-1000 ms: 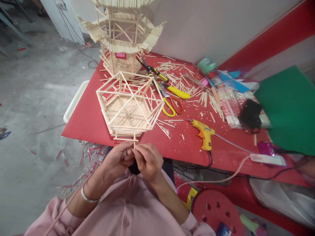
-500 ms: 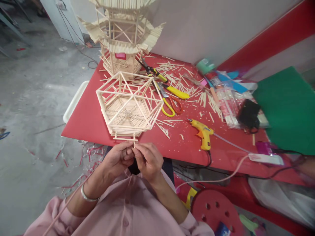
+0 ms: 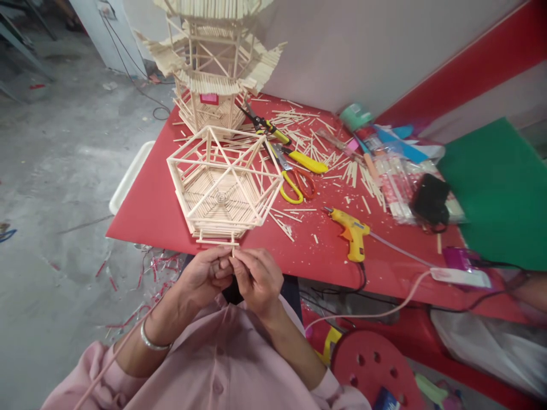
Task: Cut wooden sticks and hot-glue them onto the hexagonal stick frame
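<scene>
The right hand [image 3: 258,279] pinches a small stick [image 3: 233,253] between thumb and finger, most of it hidden by the fingers. The left hand [image 3: 213,274] is curled against the right; I cannot tell whether it grips the stick too. Both are at the near edge of the red bench [image 3: 141,213], just below the six-sided stick frame [image 3: 221,197]. Behind, the stick tower [image 3: 209,84] is cut off at the top. Another person's blurred arm [image 3: 532,291] enters from the right edge.
</scene>
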`<move>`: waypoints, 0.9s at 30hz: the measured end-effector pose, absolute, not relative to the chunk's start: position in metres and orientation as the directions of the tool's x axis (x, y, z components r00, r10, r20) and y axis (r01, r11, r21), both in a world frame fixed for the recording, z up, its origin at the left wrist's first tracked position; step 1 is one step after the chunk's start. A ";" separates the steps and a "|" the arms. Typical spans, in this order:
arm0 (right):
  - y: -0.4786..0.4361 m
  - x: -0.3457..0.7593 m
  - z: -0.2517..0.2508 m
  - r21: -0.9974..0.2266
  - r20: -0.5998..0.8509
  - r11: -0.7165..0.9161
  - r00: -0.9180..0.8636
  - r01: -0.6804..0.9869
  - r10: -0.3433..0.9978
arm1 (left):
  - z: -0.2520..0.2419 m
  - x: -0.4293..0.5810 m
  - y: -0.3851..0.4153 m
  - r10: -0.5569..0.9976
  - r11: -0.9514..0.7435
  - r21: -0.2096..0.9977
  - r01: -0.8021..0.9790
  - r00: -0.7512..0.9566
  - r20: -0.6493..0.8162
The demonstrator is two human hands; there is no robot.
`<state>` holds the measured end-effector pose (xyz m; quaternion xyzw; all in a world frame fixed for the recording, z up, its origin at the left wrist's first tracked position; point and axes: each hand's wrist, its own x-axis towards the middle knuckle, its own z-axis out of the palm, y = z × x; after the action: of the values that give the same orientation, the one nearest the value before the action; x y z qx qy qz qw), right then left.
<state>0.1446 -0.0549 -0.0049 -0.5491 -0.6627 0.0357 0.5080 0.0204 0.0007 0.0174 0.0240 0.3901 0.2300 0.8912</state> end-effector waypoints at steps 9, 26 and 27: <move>-0.055 0.146 -0.001 -0.617 0.626 0.397 0.117 0.680 0.771 | 0.016 0.021 0.000 0.423 0.893 0.207 -0.400 0.588 -0.689; -0.065 0.147 -0.008 -0.623 0.595 0.394 0.083 0.676 0.799 | 0.011 0.019 -0.010 0.491 0.866 0.297 -0.403 0.572 -0.657; -0.068 0.148 -0.008 -0.624 0.592 0.396 0.077 0.674 0.802 | 0.010 0.019 -0.012 0.491 0.867 0.303 -0.397 0.569 -0.660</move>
<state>0.1477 -0.0684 -0.0083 -0.5457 -0.6762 0.0655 0.4905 0.0187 -0.0122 0.0104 0.0602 0.3908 0.2510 0.8835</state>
